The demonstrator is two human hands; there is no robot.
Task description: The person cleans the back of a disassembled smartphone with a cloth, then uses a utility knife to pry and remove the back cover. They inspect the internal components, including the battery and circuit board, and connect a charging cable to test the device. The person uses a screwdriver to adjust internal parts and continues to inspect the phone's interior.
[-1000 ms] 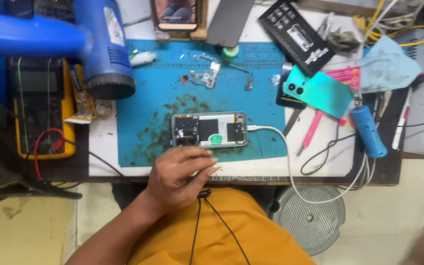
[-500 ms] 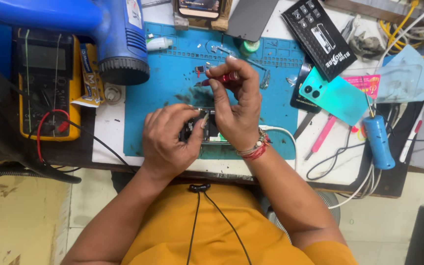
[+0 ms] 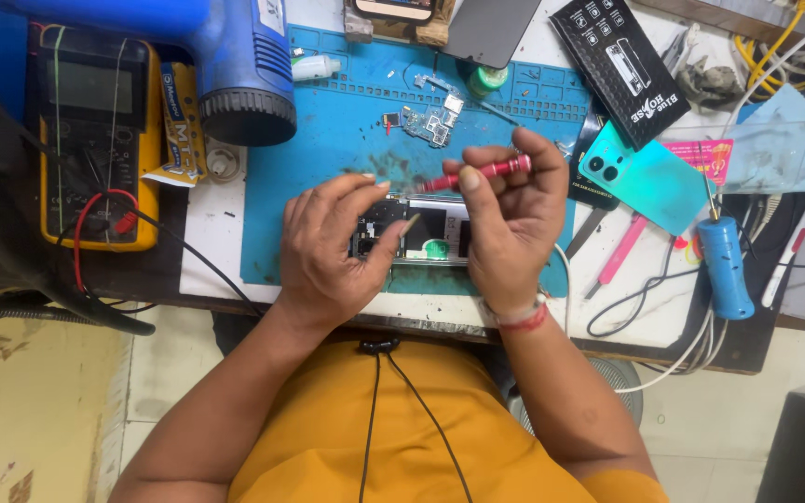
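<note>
An opened phone (image 3: 426, 233) with its circuit board bare lies on the blue work mat (image 3: 328, 158). My left hand (image 3: 333, 247) rests on the phone's left end, thumb and fingers around its edge. My right hand (image 3: 507, 219) is above the phone's right end and grips a red screwdriver (image 3: 477, 173) between thumb and fingers, the tip pointing left and down toward the board. A white cable (image 3: 566, 270) leaves the phone's right side under my right wrist.
A yellow multimeter (image 3: 95, 140) with red and black leads sits at left, a blue hot-air gun (image 3: 244, 65) behind it. Small loose phone parts (image 3: 432, 119) lie on the mat. At right: a teal phone back cover (image 3: 640, 182), a black box (image 3: 621, 61), a pink tool (image 3: 621, 250), a blue-handled tool (image 3: 727, 265).
My right hand came into view with the red screwdriver and now holds it over the phone. My left hand moved from below the phone onto its left end.
</note>
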